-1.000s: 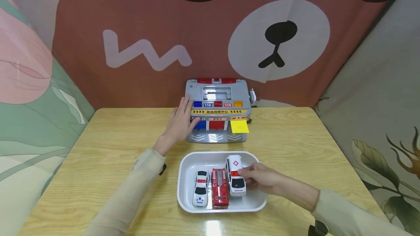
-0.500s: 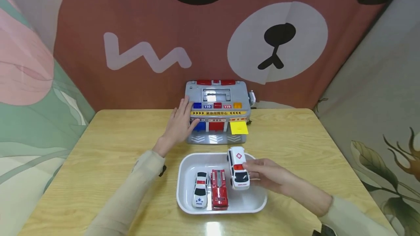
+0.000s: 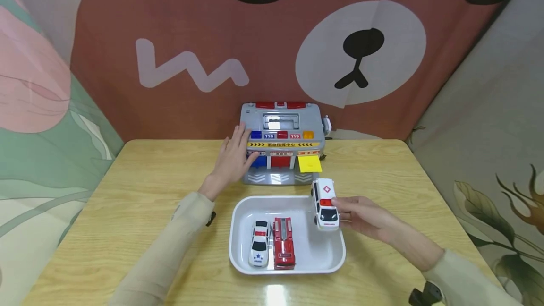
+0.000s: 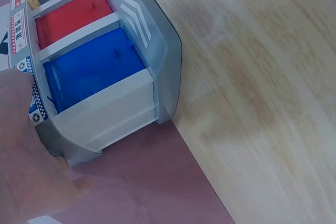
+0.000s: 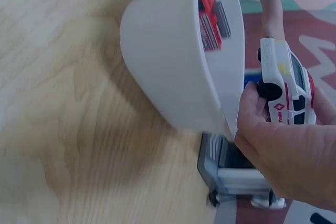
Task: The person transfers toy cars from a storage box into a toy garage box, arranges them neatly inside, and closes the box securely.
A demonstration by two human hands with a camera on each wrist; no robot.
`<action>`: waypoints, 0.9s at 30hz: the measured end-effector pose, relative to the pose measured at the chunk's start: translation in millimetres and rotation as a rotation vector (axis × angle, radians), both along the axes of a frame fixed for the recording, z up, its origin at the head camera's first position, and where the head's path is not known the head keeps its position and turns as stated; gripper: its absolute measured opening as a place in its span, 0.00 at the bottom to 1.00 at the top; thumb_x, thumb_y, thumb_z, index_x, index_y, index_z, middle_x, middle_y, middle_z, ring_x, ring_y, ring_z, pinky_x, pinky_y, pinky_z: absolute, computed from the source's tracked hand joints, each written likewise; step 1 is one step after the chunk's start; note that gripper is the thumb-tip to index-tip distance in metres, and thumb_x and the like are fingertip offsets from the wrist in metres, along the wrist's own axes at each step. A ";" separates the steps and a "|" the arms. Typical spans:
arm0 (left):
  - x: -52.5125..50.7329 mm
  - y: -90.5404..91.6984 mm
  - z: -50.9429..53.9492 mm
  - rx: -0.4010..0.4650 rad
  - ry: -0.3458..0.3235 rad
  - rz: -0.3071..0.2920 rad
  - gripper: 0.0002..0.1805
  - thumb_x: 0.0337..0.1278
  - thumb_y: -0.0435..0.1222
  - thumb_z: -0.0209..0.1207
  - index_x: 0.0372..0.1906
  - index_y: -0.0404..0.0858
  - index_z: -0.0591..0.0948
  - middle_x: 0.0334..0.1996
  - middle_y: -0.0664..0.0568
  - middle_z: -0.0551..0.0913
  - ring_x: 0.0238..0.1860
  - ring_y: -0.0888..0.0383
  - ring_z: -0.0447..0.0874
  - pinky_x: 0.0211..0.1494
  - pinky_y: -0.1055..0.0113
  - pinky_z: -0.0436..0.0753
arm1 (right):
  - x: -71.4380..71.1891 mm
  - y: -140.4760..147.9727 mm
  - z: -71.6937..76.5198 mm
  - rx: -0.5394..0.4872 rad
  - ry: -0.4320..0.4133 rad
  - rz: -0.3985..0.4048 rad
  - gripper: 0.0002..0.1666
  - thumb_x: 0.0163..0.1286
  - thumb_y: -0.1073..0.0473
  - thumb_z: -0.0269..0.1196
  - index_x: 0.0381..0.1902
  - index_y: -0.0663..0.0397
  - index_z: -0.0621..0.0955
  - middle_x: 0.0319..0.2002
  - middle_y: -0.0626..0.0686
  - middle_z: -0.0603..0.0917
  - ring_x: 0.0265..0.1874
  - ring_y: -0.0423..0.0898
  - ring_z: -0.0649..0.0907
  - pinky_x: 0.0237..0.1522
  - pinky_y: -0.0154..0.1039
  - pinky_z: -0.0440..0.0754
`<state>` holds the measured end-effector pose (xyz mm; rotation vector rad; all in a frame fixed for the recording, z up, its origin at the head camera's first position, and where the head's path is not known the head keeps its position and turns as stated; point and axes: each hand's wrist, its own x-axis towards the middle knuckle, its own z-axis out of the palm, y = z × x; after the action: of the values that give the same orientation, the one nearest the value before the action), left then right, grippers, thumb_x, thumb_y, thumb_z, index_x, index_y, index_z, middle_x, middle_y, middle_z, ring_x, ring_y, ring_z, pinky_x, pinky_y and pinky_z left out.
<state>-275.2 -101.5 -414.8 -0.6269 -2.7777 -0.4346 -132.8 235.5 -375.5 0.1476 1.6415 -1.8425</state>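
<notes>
My right hand point(image 3: 361, 214) grips a white toy ambulance point(image 3: 326, 204) by its side, above the right end of a white tray point(image 3: 235, 254). In the right wrist view the thumb and fingers lie on either side of the ambulance point(image 5: 283, 80). My left hand point(image 3: 231, 157) rests with extended fingers on the left side of a grey toy garage point(image 3: 250, 119). The garage's blue door point(image 4: 94, 69) and red door point(image 4: 73, 19) are down, while its yellow door point(image 3: 310, 164) sticks outward. Inside the tray lie a white toy police car point(image 3: 259, 244) and a red toy fire engine point(image 3: 283, 244).
A wooden table point(image 3: 148, 188) carries the tray and the garage. Behind the garage hangs a red-brown curtain point(image 3: 191, 13) with a bear print. Printed cloth point(image 3: 476, 122) also hangs along the right side.
The right hand has lifted the ambulance out of the tray and carried it up and to the right, toward the garage. The left hand has stayed on the garage.
</notes>
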 end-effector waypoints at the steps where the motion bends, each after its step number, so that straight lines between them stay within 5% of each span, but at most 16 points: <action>1: -0.1 0.2 0.2 -0.003 -0.002 0.001 0.41 0.70 0.58 0.43 0.75 0.36 0.51 0.77 0.43 0.39 0.76 0.47 0.36 0.71 0.41 0.52 | -1.3 3.2 0.1 0.011 0.008 -0.007 0.43 0.72 0.53 0.59 0.68 0.79 0.55 0.47 0.52 0.83 0.47 0.45 0.81 0.57 0.43 0.76; 8: -0.3 -1.5 0.5 0.006 -0.016 -0.009 0.41 0.70 0.58 0.42 0.76 0.35 0.50 0.77 0.43 0.37 0.76 0.47 0.34 0.71 0.41 0.49 | -13.7 28.4 -1.6 0.020 0.037 -0.053 0.39 0.72 0.54 0.58 0.67 0.77 0.57 0.44 0.50 0.84 0.46 0.42 0.82 0.56 0.40 0.76; 16: -0.2 -1.4 0.3 0.006 -0.010 -0.009 0.41 0.70 0.57 0.43 0.75 0.35 0.51 0.77 0.44 0.37 0.76 0.47 0.35 0.71 0.42 0.50 | -31.5 48.2 -16.8 -0.070 0.041 -0.100 0.10 0.73 0.58 0.57 0.43 0.60 0.78 0.42 0.52 0.85 0.46 0.44 0.82 0.54 0.39 0.78; 27: -1.9 0.7 -1.1 0.009 -0.014 -0.009 0.41 0.70 0.57 0.43 0.75 0.35 0.51 0.77 0.44 0.37 0.76 0.47 0.34 0.71 0.41 0.51 | -48.4 56.6 -27.2 -0.027 0.006 -0.159 0.10 0.73 0.53 0.57 0.41 0.53 0.79 0.39 0.49 0.86 0.42 0.43 0.84 0.50 0.39 0.80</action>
<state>-277.1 -100.8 -415.9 -0.6370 -2.7858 -0.4549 -181.2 292.2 -402.6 0.2678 1.6490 -1.9836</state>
